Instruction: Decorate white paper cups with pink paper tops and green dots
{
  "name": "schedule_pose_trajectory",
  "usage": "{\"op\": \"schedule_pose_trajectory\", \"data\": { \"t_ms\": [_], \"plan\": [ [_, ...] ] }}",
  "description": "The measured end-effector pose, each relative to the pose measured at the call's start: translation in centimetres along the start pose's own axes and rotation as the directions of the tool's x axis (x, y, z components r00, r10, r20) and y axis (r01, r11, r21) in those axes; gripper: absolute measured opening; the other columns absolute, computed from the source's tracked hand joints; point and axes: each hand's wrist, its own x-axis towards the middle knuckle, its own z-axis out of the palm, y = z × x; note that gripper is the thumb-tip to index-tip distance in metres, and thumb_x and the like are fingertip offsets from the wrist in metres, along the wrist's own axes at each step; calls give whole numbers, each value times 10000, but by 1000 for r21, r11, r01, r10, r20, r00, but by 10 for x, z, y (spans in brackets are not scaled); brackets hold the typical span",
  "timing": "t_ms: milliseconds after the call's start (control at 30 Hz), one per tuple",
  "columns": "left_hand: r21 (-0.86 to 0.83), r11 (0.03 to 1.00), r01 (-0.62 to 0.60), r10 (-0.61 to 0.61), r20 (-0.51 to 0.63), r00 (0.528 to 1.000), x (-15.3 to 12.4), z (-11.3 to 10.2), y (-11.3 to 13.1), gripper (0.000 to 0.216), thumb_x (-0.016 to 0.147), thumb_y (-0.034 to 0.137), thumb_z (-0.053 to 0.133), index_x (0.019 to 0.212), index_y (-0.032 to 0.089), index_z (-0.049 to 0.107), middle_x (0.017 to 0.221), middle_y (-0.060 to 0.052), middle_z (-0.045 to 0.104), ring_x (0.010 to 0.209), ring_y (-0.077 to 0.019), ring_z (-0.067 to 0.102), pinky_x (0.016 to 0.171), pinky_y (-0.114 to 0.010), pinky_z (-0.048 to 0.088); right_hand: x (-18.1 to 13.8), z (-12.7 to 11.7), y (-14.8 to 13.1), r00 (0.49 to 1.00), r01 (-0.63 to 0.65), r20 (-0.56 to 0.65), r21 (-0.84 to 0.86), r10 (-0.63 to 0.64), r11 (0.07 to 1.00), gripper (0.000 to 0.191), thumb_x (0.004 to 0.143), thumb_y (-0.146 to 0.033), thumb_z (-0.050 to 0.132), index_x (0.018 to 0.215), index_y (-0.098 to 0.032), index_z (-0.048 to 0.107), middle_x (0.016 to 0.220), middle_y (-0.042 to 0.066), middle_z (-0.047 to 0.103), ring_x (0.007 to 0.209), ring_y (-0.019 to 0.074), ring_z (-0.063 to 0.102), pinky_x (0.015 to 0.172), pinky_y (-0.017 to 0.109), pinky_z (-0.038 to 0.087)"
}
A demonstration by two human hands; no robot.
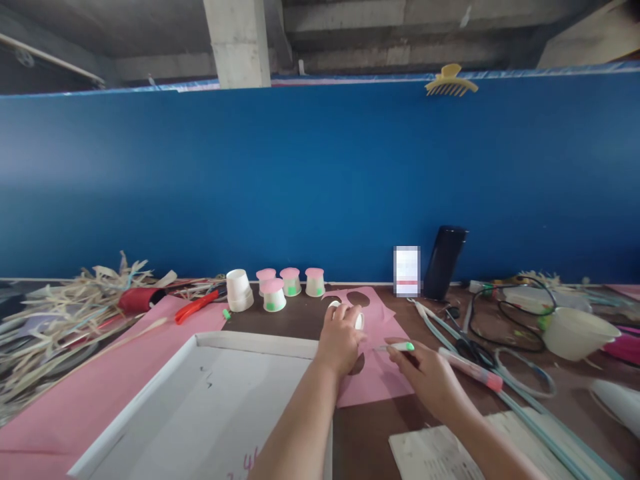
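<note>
My left hand (341, 339) is closed around a small white cup (359, 321), pressing it against a pink paper sheet (385, 380). Most of the cup is hidden by the fingers. Close by on the right, my right hand (425, 373) pinches a slim white pen (397, 347) with a green end, its thin tip pointing left toward the cup. Round holes show in the pink sheet. Behind my left hand stand several small white cups topped with pink paper discs, one of them a cup (274, 297) with a green patch. A stack of plain white cups (239, 291) is beside them.
A shallow white tray (250, 342) lies front left on pink paper. Red-handled scissors (197, 308) and a heap of paper strips (75, 320) are farther left. At right are a glue stick tube (473, 370), cords, a dark phone-like object (445, 263) and a pale cup (575, 333).
</note>
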Motion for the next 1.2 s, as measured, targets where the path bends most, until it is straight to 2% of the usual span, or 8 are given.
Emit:
{"op": "schedule_pose_trajectory", "data": {
  "t_ms": [133,433,967,1200],
  "plan": [
    [30,998,-57,55,46,997,1,-6,5,124,689,196,641,688,240,757,1259,-55,585,1140,-287,434,1066,-495,263,-1,0,0,1000,0,9,-7,0,1000,426,890,-503,477,1031,-185,722,874,73,741,775,219,670,685,286,490],
    [37,998,-57,54,70,996,2,-3,6,158,733,176,575,647,208,703,1060,-57,620,1062,-263,450,1087,-484,219,-3,-2,-5,1000,15,21,-10,-15,1000,421,894,-489,474,1056,-183,714,864,73,738,752,213,667,688,288,490],
    [55,995,-79,75,84,994,1,1,4,158,759,185,567,681,201,703,1067,-60,615,1070,-268,433,1070,-500,235,-6,0,-13,999,31,35,-28,-30,999,431,893,-507,474,1044,-194,728,848,67,743,745,212,670,688,281,493],
    [67,995,-79,73,99,992,1,-1,6,156,756,176,567,690,201,707,1064,-66,615,1058,-270,441,1045,-494,261,-9,0,-18,998,50,47,-4,-50,999,379,887,-468,501,1046,-215,734,894,52,756,764,212,684,679,268,504]
  ]
}}
